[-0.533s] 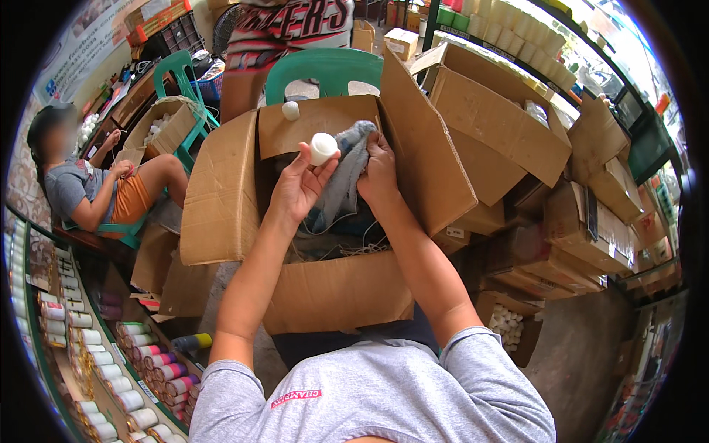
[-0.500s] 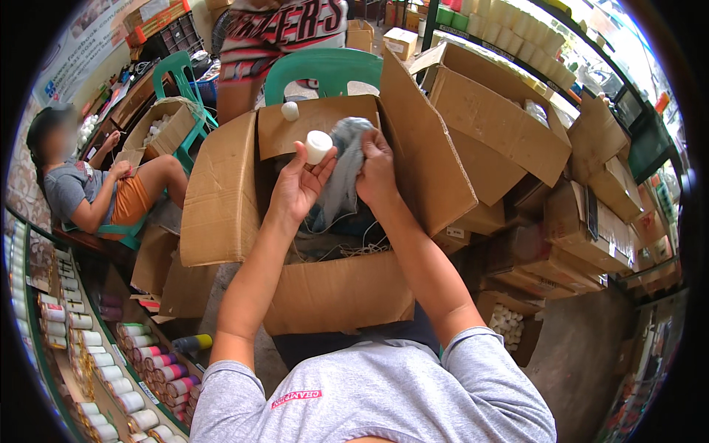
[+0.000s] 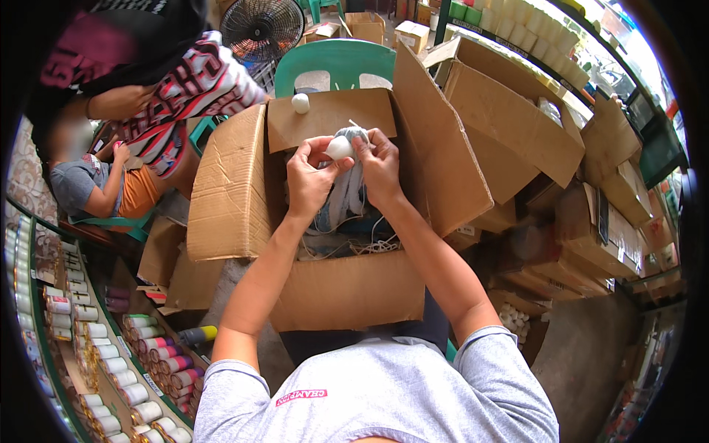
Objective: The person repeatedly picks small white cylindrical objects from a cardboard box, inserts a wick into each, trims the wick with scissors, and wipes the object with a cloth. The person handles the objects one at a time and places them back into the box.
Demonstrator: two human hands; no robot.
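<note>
Above an open cardboard box (image 3: 347, 295), my left hand (image 3: 309, 176) pinches a short, rounded white piece (image 3: 340, 148) that looks like a candle. My right hand (image 3: 382, 168) is closed on a grey-blue rag (image 3: 344, 193), bunched against the candle's far right side. The rag hangs down into the box. A thin pale tip sticks up beside my right fingers; I cannot tell whether it belongs to the rag or the candle. A second white candle (image 3: 300, 103) sits at the box's far flap. Loose pale strings (image 3: 384, 244) and dark cloth lie inside the box.
A green plastic chair (image 3: 336, 63) stands behind the box. Cardboard boxes (image 3: 502, 125) are stacked at right. Shelves of white and coloured cylinders (image 3: 111, 365) fill the lower left. At upper left, one person (image 3: 111, 181) sits and another (image 3: 125, 74) stands close by. A black fan (image 3: 262, 29) is behind.
My hands have come together, bringing the rag against the candle, which has tipped over in my left fingers. The standing person has moved left, in front of the seated one, uncovering the fan.
</note>
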